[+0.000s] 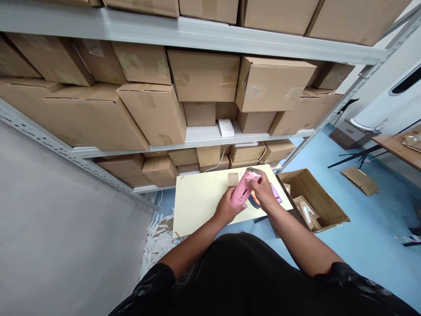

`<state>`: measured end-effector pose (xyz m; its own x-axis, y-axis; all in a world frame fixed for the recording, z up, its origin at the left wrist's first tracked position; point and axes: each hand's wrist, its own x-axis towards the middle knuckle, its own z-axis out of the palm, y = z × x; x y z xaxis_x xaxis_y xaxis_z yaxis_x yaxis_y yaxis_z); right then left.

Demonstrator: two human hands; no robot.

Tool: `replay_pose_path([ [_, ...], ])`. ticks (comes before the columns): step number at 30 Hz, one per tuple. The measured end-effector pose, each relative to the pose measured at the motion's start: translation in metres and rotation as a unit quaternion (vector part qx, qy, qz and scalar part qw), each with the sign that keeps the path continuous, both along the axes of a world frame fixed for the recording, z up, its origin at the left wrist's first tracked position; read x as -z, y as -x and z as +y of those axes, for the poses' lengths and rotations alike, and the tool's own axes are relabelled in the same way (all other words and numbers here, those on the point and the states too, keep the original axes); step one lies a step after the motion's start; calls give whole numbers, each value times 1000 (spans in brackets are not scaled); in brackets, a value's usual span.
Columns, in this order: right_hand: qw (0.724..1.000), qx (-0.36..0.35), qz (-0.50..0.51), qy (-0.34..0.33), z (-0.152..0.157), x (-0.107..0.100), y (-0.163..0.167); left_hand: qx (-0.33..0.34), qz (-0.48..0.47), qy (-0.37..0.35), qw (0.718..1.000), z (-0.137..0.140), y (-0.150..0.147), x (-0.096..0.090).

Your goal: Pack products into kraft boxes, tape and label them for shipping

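A pink tumbler with a shiny metal rim and dark lettering is held tilted above the pale yellow table. My left hand wraps round its lower part. Near the rim, my right hand grips the tumbler's upper end, fingers closed on it. Behind the tumbler a small cardboard box stands on the table. Partly hidden under my right hand lie a round orange and blue item and a flat purple item that looks like a phone.
Metal shelving packed with cardboard boxes rises behind the table. A large open carton with folded cardboard inside stands at the table's right. White scraps litter the floor at left. A brown desk is at far right.
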<state>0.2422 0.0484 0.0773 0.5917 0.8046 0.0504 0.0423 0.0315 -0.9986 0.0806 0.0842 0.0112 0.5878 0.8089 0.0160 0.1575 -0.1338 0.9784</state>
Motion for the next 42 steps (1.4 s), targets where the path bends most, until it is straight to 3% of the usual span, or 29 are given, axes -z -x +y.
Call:
replay_pose_path([
  [5, 997, 63, -42, 23, 1, 7, -16, 44, 20, -129, 991, 9, 7, 16],
  [9, 989, 109, -98, 26, -1, 11, -44, 18, 55, -203, 977, 31, 18, 34],
  [13, 985, 131, -110, 23, 4, 19, -57, 41, 157, -185, 969, 55, 18, 52],
  [18, 990, 47, -132, 2, 23, 41, -40, 62, 198, -143, 968, 70, 4, 78],
  [21, 985, 0, -168, 35, 31, 67, -30, 55, 194, -130, 971, 73, -1, 92],
  [26, 946, -73, -277, 154, 25, 119, -25, 48, 167, -111, 978, 71, -1, 106],
  [31, 905, -103, -388, 138, 21, 156, -21, 29, 136, -62, 988, 65, -5, 113],
  [38, 931, -128, -300, 161, 26, 163, -28, 0, 123, -27, 992, 61, -12, 114],
  [42, 926, -132, -302, 186, 28, 160, -26, -6, 124, -27, 992, 60, -16, 110],
])
